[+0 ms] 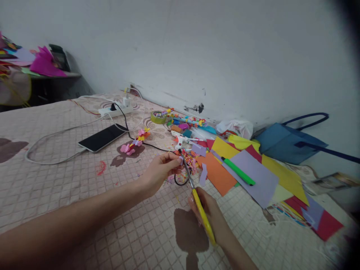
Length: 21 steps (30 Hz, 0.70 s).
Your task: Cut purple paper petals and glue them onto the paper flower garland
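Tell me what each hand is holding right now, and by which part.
The right hand holds the scissors by their yellow handle. The left hand pinches a small lilac paper piece; its exact hold point is too small to tell.

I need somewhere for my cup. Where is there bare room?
Bare cloth lies between the phone, its cable and the left forearm, and between both forearms. Crowded: beyond and right of the right hand, with glue gun, scraps, papers, marker, bag.

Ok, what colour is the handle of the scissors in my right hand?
The handle is yellow, as the head view shows.
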{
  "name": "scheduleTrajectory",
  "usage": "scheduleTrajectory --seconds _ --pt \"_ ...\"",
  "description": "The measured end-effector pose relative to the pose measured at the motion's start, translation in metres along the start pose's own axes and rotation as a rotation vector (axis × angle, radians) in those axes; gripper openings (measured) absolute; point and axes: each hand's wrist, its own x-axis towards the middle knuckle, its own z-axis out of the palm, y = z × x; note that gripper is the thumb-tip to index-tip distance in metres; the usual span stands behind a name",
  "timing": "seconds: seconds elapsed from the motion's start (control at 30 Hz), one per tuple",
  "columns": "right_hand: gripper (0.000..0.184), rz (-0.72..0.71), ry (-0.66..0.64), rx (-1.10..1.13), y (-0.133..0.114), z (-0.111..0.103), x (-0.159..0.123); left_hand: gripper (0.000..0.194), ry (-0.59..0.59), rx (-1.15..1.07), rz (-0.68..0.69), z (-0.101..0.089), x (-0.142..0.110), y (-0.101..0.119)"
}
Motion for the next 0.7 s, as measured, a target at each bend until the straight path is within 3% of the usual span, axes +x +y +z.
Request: scheduleTrajectory --seconds 0.4,0.7 --pt "0.014 0.017 -0.001 0.017 0.0031 0.0007 0.0003 0.011 0.048 -0.031 0.002 0.0034 -0.0020 -0.0045" --pt "0.023 0.017 0.047 -0.025 0.0031 0.0013 0.0015 0.015 0.050 -0.043 0.004 0.0017 -0.0013 -0.0081"
